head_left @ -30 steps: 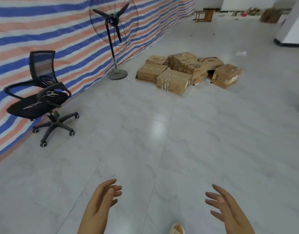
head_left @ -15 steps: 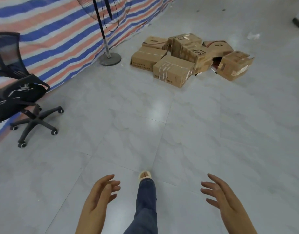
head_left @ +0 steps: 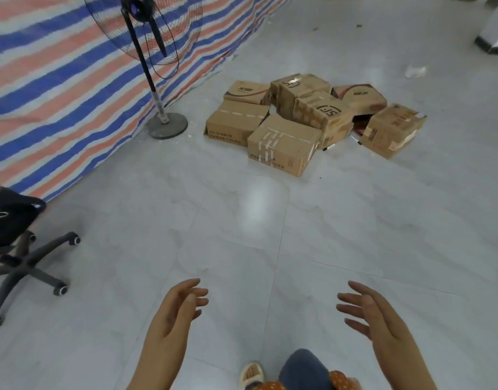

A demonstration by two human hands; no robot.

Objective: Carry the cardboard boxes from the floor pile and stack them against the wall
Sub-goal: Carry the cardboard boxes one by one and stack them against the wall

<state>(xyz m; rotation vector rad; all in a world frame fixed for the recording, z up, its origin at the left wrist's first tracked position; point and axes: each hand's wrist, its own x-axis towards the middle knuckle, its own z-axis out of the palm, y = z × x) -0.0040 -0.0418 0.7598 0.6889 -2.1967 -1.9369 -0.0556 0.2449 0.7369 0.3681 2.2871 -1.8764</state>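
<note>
A pile of several brown cardboard boxes (head_left: 312, 119) lies on the grey tiled floor ahead, a little right of centre. The nearest box (head_left: 281, 144) has strips of tape on top; another box (head_left: 394, 130) sits tilted at the right end. The wall at left is covered by a blue, white and orange striped tarp (head_left: 59, 88). My left hand (head_left: 177, 313) and my right hand (head_left: 371, 316) are held out low in front of me, palms facing each other, fingers apart, holding nothing, well short of the boxes.
A standing fan (head_left: 157, 80) with a round base is by the tarp, left of the pile. A black office chair (head_left: 14, 246) on castors is at the left edge. My leg and sandalled foot (head_left: 250, 375) show at the bottom. Two markers (head_left: 329, 147) lie by the boxes.
I have walked closer: the boxes and fan appear nearer and larger, the chair has slid to the left edge. Both hands stay open and empty.
</note>
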